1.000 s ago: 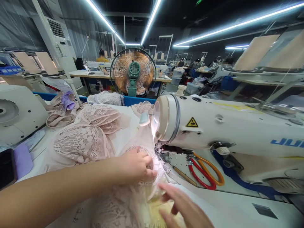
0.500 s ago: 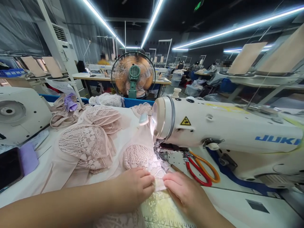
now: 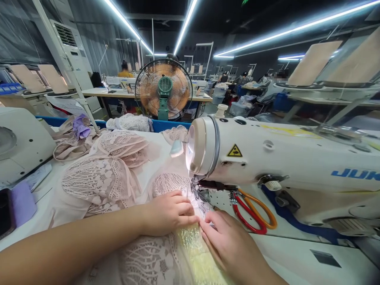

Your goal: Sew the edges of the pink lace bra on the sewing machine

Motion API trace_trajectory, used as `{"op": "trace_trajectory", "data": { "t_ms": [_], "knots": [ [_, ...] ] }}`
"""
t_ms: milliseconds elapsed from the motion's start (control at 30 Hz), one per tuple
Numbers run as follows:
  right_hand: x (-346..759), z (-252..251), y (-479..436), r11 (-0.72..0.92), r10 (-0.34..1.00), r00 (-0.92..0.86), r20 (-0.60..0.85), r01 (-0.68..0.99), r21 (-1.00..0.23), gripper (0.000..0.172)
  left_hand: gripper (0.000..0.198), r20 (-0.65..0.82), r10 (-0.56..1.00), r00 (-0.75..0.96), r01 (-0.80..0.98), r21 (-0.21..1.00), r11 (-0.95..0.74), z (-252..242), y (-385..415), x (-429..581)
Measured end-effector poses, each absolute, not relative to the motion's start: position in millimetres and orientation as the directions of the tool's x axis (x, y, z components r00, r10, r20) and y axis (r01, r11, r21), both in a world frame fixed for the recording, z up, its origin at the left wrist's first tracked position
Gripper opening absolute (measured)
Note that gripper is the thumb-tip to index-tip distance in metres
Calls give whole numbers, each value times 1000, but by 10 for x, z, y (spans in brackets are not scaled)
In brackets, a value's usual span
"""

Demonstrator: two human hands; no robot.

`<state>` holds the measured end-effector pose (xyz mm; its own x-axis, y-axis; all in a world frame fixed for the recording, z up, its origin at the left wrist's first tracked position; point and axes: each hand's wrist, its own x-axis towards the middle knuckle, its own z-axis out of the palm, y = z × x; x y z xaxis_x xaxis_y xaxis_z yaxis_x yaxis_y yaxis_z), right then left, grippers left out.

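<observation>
Pressing with left hand (image 3: 166, 211), palm down and fingers close together, on a pale pink lace piece (image 3: 170, 184) at the lit needle end of a white sewing machine (image 3: 255, 150). Just to the right, resting right hand (image 3: 228, 237) beside the near edge of the same lace, thumb and forefinger narrowly spread, almost meeting the left at the tips. Cannot tell, for either hand, of a firm pinch on the cloth.

At far left, seeing a dark phone (image 3: 6, 213) against a purple sheet (image 3: 25, 204), then lace cups (image 3: 95, 182) spread on the white table (image 3: 287, 257), with beige straps (image 3: 69, 149) and a purple scrap (image 3: 80, 126) behind. Under the left forearm, having more lace (image 3: 148, 259); between the arms, a shiny yellow strip (image 3: 200, 255); beyond, a large fan (image 3: 164, 85). Right of both, beneath the machine's arm, noting red and orange handles (image 3: 260, 229).
</observation>
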<state>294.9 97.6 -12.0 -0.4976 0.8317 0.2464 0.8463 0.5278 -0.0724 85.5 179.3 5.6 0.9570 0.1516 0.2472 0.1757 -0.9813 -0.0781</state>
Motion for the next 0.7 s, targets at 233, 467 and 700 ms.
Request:
{"op": "trace_trajectory", "data": {
  "t_ms": [233,467,700],
  "knots": [
    [2832,-131,1092,441,872,-448,196,894,84,25,30,165,125,978,147,-126,-981,92,1991,856],
    [2767,-141,1125,413,857,-440,268,898,152,26,30,128,117,985,136,-147,-980,96,2197,850],
    [2792,-290,1107,384,836,-428,344,904,190,33,28,39,217,975,221,-149,-964,128,2307,854]
  ]
}}
